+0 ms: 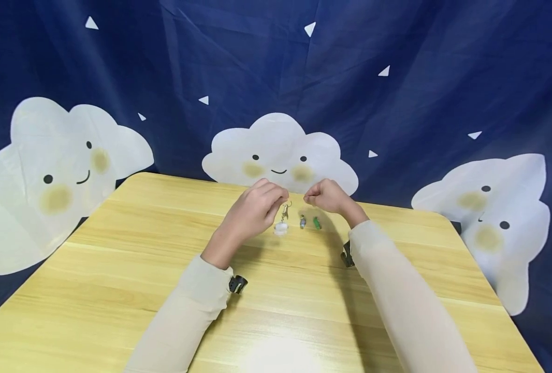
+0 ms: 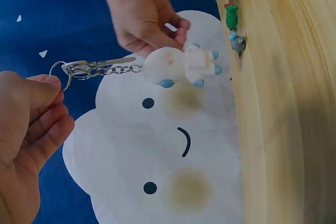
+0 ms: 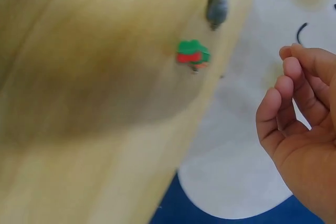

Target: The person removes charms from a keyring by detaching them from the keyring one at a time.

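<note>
My left hand (image 1: 257,210) pinches a metal key ring (image 2: 54,63) between thumb and index finger. From the ring hang a key (image 2: 113,62) and a short chain (image 2: 118,70) with a white figure (image 2: 202,65) that has pale blue feet. My right hand (image 1: 329,196) is raised to the right of these, apart from them. In the right wrist view its fingers (image 3: 286,90) are curled, thumb and index tips meeting, with nothing visible between them. Below, a small grey figure (image 3: 217,9) and a green and red figure (image 3: 193,53) lie on the table.
The wooden table (image 1: 164,290) ends just behind the small figures. A blue curtain (image 1: 257,46) with white smiling clouds (image 1: 278,140) hangs behind it. Black wrist straps (image 1: 237,284) show at both sleeves.
</note>
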`<action>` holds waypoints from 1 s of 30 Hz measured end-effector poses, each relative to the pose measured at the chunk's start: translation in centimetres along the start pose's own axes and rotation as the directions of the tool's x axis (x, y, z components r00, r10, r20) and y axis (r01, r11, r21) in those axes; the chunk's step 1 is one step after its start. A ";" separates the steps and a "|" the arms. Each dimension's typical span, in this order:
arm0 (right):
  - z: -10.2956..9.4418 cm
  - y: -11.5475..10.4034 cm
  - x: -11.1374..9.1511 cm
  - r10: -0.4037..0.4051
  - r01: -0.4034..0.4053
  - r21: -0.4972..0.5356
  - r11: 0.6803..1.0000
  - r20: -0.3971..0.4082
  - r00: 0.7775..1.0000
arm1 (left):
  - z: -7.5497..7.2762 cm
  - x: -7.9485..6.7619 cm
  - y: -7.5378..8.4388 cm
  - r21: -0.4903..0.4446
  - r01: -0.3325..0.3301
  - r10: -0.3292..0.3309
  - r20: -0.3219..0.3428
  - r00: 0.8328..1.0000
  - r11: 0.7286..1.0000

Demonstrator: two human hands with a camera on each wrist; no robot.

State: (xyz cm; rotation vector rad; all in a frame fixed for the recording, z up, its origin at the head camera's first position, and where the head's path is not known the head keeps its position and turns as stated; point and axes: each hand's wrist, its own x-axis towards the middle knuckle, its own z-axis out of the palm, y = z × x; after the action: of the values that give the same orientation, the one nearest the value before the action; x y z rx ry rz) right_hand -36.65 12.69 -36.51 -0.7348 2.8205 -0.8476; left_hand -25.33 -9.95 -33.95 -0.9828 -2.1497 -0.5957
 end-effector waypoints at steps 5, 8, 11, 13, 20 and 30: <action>-0.9 -1.3 -0.4 -0.058 0.058 -0.022 0.998 0.007 0.998 | 0.1 -0.1 -0.1 -0.004 0.008 -0.008 -0.012 1.000 1.000; -1.4 -2.0 -0.9 -0.096 0.097 -0.046 0.994 0.020 0.995 | 0.0 0.0 -0.1 -0.005 0.009 -0.009 -0.012 1.000 1.000; -1.8 -2.8 -1.6 -0.147 0.150 -0.073 0.986 0.034 0.988 | 0.0 0.0 -0.1 -0.003 0.014 -0.014 -0.004 1.000 1.000; -2.0 -3.3 -2.1 -0.189 0.192 -0.087 0.978 0.039 0.981 | 0.0 0.0 -0.1 0.000 0.018 -0.018 0.002 1.000 1.000; -2.4 -5.0 -4.2 -0.351 0.351 -0.107 0.930 0.021 0.936 | -0.1 0.0 0.0 0.009 0.030 -0.030 0.011 0.999 1.000; 0.3 -6.5 -6.9 -0.522 0.519 -0.068 0.852 -0.188 0.832 | -0.2 0.1 0.1 0.015 0.035 -0.035 -0.010 0.999 0.999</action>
State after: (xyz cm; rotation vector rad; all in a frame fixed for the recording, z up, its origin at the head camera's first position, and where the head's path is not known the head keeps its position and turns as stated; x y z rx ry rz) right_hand -27.78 11.14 -33.51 -1.5540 2.8258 -1.0182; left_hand -25.22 -9.99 -33.77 -0.9337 -2.1637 -0.5994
